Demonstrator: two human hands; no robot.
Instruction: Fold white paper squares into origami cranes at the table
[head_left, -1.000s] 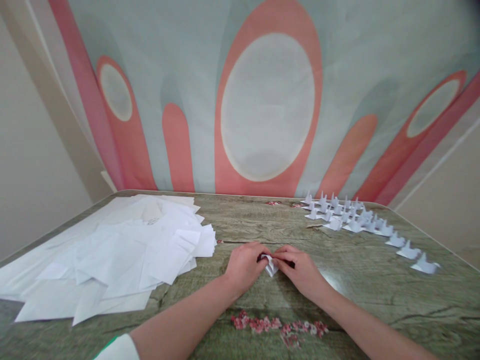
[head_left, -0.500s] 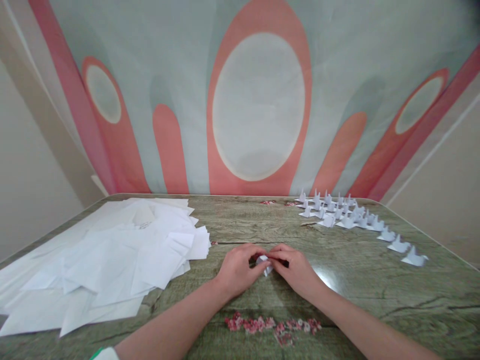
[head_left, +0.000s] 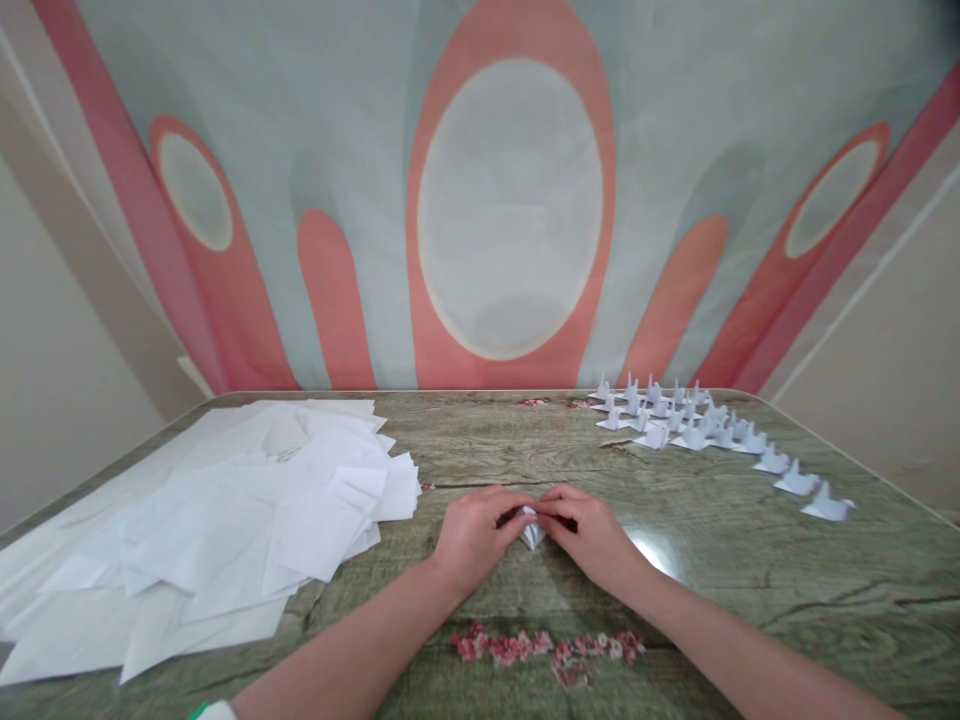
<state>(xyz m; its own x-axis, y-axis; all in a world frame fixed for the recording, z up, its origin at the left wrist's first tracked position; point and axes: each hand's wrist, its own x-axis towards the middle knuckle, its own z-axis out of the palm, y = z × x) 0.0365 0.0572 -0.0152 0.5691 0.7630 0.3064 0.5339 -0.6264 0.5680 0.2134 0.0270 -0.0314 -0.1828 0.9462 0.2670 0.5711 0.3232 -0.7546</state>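
Note:
Between my hands, at the middle of the table, is a small piece of folded white paper (head_left: 532, 537). My left hand (head_left: 480, 525) pinches its upper left side with thumb and fingers. From the other side my right hand (head_left: 583, 525) grips it, fingertips meeting those of the left. The lower part of the paper shows as a creased, pointed shape below the fingers; the upper part is mostly covered by them.
A wide heap of loose white paper sheets (head_left: 225, 530) covers the left of the wood-patterned table (head_left: 480, 440). Several folded paper cranes (head_left: 694, 432) stand in rows at the back right. Behind the table hangs a patterned backdrop (head_left: 510, 220). Printed pink flowers (head_left: 517, 648) decorate the near tabletop.
The folded paper has turned in my fingers: a rounded loop showed before, and now a flatter, pointed shape does. Both hands have stayed in nearly the same place.

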